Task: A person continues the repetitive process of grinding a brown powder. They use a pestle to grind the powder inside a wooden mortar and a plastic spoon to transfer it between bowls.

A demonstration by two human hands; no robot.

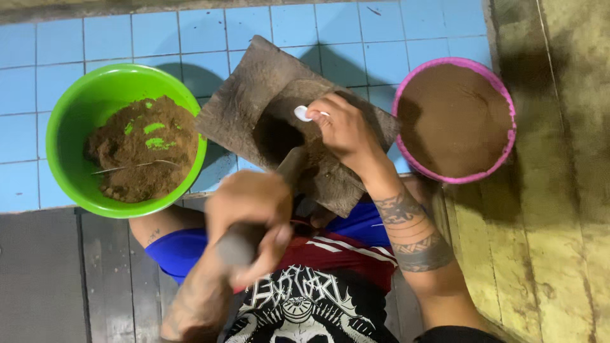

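A green bowl (70, 121) of brown powder sits at the left on the blue tiles (38, 63). The left hand (248, 216) is clenched round a dark pestle (289, 166) that meets the wooden slab (248, 89) in the middle. The right hand (346, 130) pinches a small white spoon (302, 114) over the slab. A pink bowl (505, 89) of powder stands at the right

green bowl (70, 108) of brown powder | pink bowl (505, 101) | blue tiles (381, 38)
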